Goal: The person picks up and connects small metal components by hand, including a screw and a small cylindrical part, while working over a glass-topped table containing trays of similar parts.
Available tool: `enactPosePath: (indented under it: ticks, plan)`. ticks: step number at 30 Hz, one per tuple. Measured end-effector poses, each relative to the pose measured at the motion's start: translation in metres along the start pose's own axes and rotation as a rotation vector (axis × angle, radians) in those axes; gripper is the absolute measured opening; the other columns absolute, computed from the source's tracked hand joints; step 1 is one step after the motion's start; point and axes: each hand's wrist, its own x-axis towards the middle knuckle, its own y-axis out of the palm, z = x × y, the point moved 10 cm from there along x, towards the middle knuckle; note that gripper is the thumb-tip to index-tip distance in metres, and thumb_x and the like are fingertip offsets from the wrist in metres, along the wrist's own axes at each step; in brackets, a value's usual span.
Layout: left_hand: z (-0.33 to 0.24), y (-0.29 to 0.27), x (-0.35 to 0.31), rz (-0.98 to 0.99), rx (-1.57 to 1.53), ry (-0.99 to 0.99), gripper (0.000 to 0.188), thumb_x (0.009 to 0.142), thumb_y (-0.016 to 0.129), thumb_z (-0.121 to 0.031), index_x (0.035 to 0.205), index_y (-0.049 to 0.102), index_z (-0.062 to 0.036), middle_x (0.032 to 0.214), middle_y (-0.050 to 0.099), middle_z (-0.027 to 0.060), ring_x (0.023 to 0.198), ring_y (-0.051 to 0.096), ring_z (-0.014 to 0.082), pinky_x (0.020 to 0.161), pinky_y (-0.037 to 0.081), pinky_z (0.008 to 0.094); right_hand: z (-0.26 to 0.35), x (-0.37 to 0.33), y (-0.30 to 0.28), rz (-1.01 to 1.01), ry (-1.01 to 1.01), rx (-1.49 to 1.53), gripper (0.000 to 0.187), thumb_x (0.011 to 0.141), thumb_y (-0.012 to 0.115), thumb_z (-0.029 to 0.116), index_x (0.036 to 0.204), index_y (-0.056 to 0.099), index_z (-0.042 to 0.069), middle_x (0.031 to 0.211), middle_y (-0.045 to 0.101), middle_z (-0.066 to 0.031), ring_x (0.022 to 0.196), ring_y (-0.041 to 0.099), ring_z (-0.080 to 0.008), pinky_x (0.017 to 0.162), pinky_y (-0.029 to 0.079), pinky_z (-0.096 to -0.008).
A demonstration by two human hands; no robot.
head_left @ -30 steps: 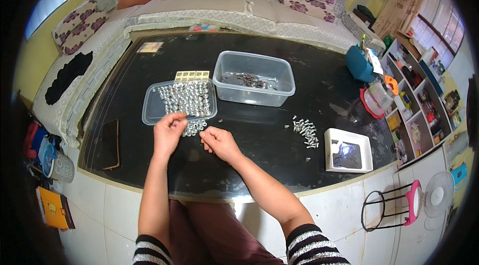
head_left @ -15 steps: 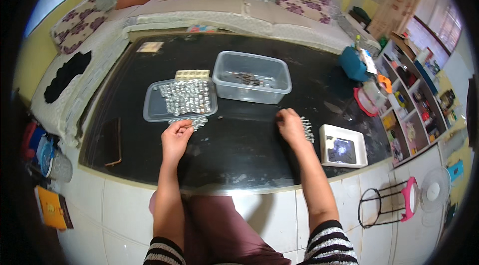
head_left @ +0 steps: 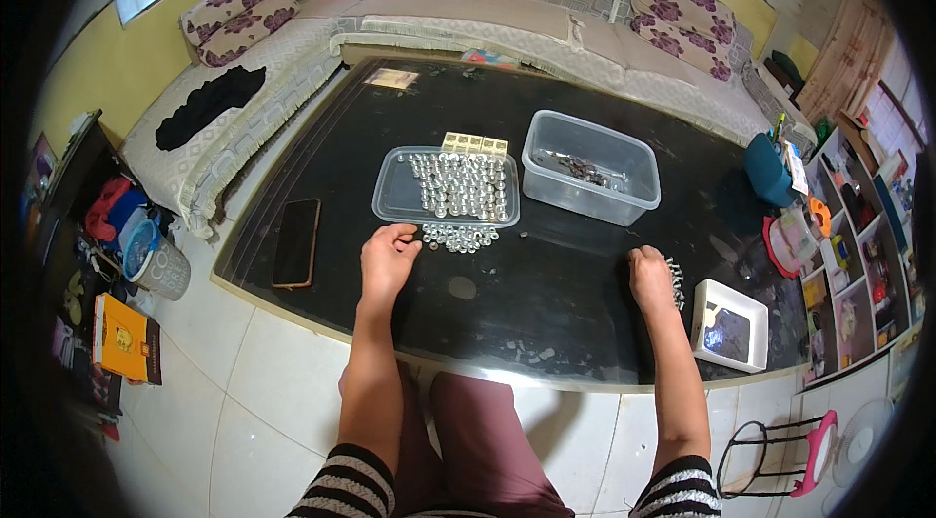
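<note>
My left hand (head_left: 387, 259) is at the left edge of a loose pile of small silvery metal nuts (head_left: 460, 238), thumb and forefinger slightly apart, with nothing visible between them. Behind the pile, a clear plastic lid (head_left: 393, 188) bears rows of shiny metal pieces (head_left: 466, 184), apparently bolts with nuts. My right hand (head_left: 650, 279) is curled closed just left of a small heap of bolts (head_left: 675, 282). What its fingers hold, if anything, is hidden.
A clear plastic tub (head_left: 590, 196) holds dark and silvery hardware. A cream compartmented tray (head_left: 476, 144) touches the lid's far side. A phone (head_left: 296, 243) lies at left, a white box (head_left: 705, 328) at right. Beyond the black table (head_left: 546, 323) stand a sofa and shelf unit (head_left: 846, 264).
The whole view has swung left, so the table things appear farther right. My left hand has shifted from the pile's near side to its left edge. My right hand stays beside the bolts, fingers curled.
</note>
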Motion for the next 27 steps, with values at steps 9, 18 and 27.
enactPosePath:
  ticks: [9, 18, 27]
  plan:
    - [-0.001, 0.016, 0.008, 0.070, 0.152, 0.069, 0.018, 0.060, 0.065, -0.006, 0.077, 0.060, -0.0035, 0.076, 0.056, 0.0079, 0.064, 0.055, 0.0193, 0.059, 0.044, 0.0289, 0.092, 0.025, 0.011, -0.002, 0.175, 0.868, 0.011, 0.069, 0.056, 0.003, 0.080, 0.059, 0.002, 0.075, 0.058, -0.0097, 0.069, 0.056, -0.0185, 0.065, 0.044, -0.0250]
    - [0.000, 0.029, 0.009, 0.156, -0.136, -0.027, 0.013, 0.066, 0.064, -0.007, 0.077, 0.059, -0.0007, 0.072, 0.057, 0.0049, 0.062, 0.053, 0.0115, 0.057, 0.042, 0.0229, 0.150, 0.041, 0.059, 0.183, 0.394, 1.744, 0.014, 0.073, 0.056, -0.002, 0.087, 0.057, -0.002, 0.079, 0.058, -0.0060, 0.072, 0.054, -0.0091, 0.067, 0.044, -0.0198]
    - [-0.034, 0.089, -0.021, 0.491, -0.909, -0.176, 0.016, 0.074, 0.057, -0.004, 0.089, 0.056, 0.0017, 0.078, 0.057, 0.0029, 0.069, 0.052, 0.0057, 0.064, 0.041, 0.0173, 0.158, 0.041, 0.069, 0.135, 0.475, 2.002, 0.013, 0.076, 0.053, 0.001, 0.089, 0.054, -0.003, 0.081, 0.059, -0.0094, 0.071, 0.057, -0.0122, 0.065, 0.047, -0.0210]
